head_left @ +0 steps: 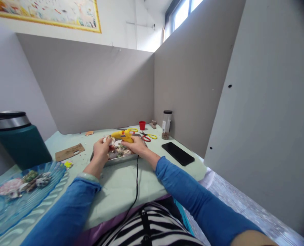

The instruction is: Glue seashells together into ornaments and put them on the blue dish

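Note:
My right hand [138, 145] is closed round the grip of a yellow hot glue gun [125, 135], whose nozzle points left. A black cord [137, 181] runs from it down toward my lap. Between the fingers of my left hand [100, 149] is a pale, round shell [108, 140], close to the nozzle. Both hands are above a metal tray [121, 159] of small shells and stones [120, 151]. The nozzle's very tip and part of the shell are hard to make out behind my fingers.
On the left are a teal bottle [21, 143], a blue glass dish [57, 171] bearing shells and a brown board [70, 152]. Farther back stand a red cup [142, 125], scissors [147, 138] and a lidded jar [166, 124]. A black phone [178, 153] lies right. Grey partitions [103, 85] enclose the table.

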`<state>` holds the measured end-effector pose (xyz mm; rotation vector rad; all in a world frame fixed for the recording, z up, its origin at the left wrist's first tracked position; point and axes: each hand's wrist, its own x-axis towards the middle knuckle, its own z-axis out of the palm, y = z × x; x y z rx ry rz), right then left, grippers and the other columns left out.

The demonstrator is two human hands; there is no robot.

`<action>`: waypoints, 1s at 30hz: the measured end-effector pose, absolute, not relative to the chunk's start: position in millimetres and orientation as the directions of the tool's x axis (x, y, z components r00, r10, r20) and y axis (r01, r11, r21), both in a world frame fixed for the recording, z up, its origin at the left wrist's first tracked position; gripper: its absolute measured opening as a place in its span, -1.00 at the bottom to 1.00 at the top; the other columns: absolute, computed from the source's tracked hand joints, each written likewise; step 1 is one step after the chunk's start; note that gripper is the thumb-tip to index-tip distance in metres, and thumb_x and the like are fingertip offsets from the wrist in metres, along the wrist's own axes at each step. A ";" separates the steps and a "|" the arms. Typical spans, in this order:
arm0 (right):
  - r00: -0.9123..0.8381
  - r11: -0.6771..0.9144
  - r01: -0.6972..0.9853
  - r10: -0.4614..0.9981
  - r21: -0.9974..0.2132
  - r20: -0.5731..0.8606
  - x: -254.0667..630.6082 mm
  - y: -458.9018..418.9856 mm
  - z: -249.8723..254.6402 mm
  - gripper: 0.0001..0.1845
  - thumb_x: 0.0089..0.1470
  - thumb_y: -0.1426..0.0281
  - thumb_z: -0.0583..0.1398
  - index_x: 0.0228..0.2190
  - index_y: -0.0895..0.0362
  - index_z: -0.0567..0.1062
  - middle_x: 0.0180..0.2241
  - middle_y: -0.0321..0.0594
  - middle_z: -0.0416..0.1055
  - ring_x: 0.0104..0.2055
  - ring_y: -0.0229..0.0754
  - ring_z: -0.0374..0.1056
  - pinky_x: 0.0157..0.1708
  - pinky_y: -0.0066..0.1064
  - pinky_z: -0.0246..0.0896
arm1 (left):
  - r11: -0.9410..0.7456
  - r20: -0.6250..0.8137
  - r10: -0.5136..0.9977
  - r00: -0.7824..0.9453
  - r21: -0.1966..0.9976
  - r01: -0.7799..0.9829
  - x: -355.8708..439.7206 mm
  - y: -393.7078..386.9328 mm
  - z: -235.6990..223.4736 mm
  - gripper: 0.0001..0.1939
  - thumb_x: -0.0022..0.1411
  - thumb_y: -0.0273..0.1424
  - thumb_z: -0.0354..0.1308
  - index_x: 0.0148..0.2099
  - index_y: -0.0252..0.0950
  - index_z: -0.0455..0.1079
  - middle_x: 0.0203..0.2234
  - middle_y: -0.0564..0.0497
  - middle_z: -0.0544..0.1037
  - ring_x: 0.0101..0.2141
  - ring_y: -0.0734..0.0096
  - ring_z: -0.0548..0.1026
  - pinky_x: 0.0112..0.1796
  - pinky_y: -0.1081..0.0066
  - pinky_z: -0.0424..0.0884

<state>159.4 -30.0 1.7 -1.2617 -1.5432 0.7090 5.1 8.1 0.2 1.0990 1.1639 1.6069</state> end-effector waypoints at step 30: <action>-0.001 0.365 0.306 0.924 -0.879 0.383 157.0 -13.0 -12.0 -0.67 -0.12 0.18 0.28 -0.37 0.17 0.51 -0.57 -0.36 0.34 -0.56 -0.34 0.19 -0.56 -0.53 0.07 | -0.155 0.112 0.965 -0.238 0.972 -0.174 8.3 1.2 4.5 -0.80 -0.11 -0.45 0.20 -0.35 -0.40 0.38 -0.62 0.09 0.42 -0.70 0.55 0.33 -0.59 0.46 0.36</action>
